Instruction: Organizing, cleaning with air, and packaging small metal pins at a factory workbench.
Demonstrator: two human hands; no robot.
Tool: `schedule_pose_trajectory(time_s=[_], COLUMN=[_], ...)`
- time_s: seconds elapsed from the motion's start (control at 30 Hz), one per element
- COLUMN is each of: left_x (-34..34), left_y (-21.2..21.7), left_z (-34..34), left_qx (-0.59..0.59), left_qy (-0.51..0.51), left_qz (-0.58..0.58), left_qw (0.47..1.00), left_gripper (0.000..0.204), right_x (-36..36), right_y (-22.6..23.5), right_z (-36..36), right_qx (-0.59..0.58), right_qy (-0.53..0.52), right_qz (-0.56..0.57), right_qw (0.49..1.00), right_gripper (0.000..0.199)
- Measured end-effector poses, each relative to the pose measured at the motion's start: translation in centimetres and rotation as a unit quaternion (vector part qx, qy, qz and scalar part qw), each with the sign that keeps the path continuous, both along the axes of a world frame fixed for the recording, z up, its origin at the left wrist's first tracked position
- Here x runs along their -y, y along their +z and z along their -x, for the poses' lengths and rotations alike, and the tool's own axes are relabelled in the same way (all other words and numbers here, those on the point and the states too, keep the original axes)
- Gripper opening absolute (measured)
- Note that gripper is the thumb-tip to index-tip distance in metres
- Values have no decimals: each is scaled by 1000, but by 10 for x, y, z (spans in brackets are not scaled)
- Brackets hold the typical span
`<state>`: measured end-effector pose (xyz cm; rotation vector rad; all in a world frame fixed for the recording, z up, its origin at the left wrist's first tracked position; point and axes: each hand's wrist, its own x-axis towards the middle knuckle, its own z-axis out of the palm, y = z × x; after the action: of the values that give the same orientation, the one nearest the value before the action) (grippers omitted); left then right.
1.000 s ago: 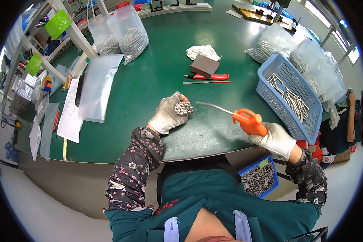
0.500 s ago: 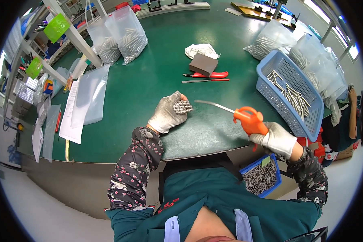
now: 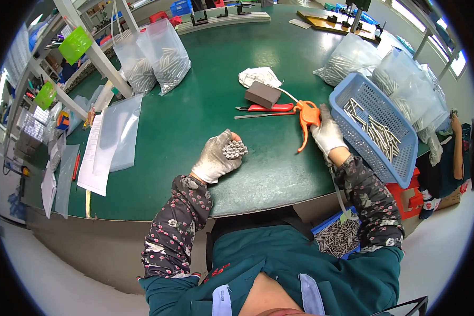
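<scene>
While the left grip (image 3: 216, 158) clenches metal pins (image 3: 235, 149), the right grip (image 3: 326, 134) grasps the orange air gun (image 3: 306, 117).

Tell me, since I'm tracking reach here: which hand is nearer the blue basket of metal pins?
Right. The right hand rests on the orange air gun, right beside the blue basket. The left hand grips a bundle of pins farther left, mid-table.

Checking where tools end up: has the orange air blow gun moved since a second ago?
Yes. The orange air blow gun went from the table's near edge forward, now beside the red-handled cutter, right hand on it.
</scene>
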<state>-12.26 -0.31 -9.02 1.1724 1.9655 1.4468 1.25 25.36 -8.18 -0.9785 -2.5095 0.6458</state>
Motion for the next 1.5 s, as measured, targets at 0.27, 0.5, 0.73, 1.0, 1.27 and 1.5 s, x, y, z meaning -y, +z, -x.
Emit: schedule_pose_trajectory(time_s=[0.27, 0.5, 0.73, 1.0, 1.27, 1.5], left_x=[-3, -18, 2, 7, 2, 1], left_y=[3, -5, -2, 3, -2, -6], left_z=[-5, -13, -10, -12, -11, -10], left_qx=[103, 24, -44, -17, -13, 39], left_qy=[63, 64, 98, 64, 75, 71], left_qz=[-88, -84, -49, -50, -58, -59], left_qw=[989, 994, 993, 997, 995, 995], left_gripper=[36, 48, 81, 85, 85, 100], right_x=[63, 114, 126, 124, 125, 124], right_y=[47, 15, 11, -18, -18, -15], right_z=[-5, 29, 38, 50, 50, 48], right_qx=[-61, -91, -134, -181, -178, -158], right_qy=[136, 299, 319, 342, 332, 324], right_qz=[-284, 123, 161, 250, 270, 253], right_qw=[947, 942, 925, 887, 886, 898], right_gripper=[38, 41, 38, 47, 49, 47])
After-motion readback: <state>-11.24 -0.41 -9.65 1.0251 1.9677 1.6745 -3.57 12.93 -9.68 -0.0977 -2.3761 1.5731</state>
